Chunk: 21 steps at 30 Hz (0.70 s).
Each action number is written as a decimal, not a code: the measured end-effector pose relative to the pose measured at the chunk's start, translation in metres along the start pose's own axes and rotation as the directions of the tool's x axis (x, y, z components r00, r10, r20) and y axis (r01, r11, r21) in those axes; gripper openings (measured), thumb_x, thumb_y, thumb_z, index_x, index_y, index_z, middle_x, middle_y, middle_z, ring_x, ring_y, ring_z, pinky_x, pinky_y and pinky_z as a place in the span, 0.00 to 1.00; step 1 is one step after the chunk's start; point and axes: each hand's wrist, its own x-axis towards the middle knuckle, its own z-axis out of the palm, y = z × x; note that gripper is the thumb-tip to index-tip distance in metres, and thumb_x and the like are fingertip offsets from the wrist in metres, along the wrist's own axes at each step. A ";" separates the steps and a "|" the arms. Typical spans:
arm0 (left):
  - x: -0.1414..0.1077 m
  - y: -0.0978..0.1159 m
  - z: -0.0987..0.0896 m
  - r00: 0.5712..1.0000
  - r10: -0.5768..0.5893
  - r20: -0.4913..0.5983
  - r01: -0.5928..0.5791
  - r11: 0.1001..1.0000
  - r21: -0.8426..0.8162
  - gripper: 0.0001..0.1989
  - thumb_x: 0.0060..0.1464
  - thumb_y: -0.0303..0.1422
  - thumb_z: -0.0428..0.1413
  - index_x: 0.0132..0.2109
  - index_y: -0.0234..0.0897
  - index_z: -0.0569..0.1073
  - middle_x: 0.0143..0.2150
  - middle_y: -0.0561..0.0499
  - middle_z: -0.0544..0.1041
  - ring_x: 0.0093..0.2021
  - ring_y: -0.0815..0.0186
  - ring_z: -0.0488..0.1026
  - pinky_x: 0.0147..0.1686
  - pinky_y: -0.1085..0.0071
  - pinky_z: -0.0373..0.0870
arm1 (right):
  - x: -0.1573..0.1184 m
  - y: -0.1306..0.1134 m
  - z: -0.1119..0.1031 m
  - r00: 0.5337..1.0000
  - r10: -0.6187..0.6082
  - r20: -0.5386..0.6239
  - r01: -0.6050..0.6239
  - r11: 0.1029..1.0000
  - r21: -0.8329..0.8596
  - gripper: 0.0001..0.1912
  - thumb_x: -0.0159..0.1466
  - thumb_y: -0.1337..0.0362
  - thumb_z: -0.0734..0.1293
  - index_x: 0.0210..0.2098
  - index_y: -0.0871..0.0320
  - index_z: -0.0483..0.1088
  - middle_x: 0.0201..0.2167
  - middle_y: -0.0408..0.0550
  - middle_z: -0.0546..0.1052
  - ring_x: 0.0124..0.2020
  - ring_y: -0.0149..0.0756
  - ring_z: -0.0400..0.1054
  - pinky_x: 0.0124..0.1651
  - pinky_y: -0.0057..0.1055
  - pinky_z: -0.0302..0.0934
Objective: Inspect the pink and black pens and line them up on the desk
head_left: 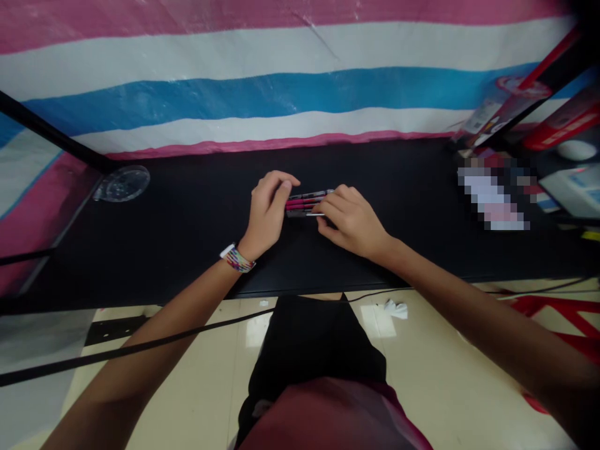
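Several pens [302, 204] lie side by side in a small bundle on the black tabletop, some pink-red and others dark or clear. My left hand [269, 209], a patterned band [238, 259] at its wrist, is curled round their left ends. Gripping the right ends is my right hand [349, 219], its fingers over the pens and its thumb below. Both ends of the bundle are partly hidden by my fingers.
A clear round plastic lid or dish [125, 183] sits at the left. To the right stand a clear cup [504, 115], a red container [567, 125] and a white box [576, 190], beside a blurred-out patch. A striped sheet [281, 94] hangs behind; a black strap [140, 347] crosses the lower left.
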 end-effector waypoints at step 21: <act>0.073 -0.068 0.006 1.000 0.010 0.024 -0.007 0.996 -0.090 0.08 0.59 0.30 0.73 0.45 0.42 0.85 0.47 0.48 0.86 0.57 0.51 0.83 0.65 0.51 0.78 | 0.076 0.102 0.032 0.733 0.658 0.169 -0.361 0.166 0.917 0.10 0.67 0.60 0.81 0.34 0.57 0.81 0.27 0.45 0.80 0.27 0.31 0.72 0.32 0.28 0.68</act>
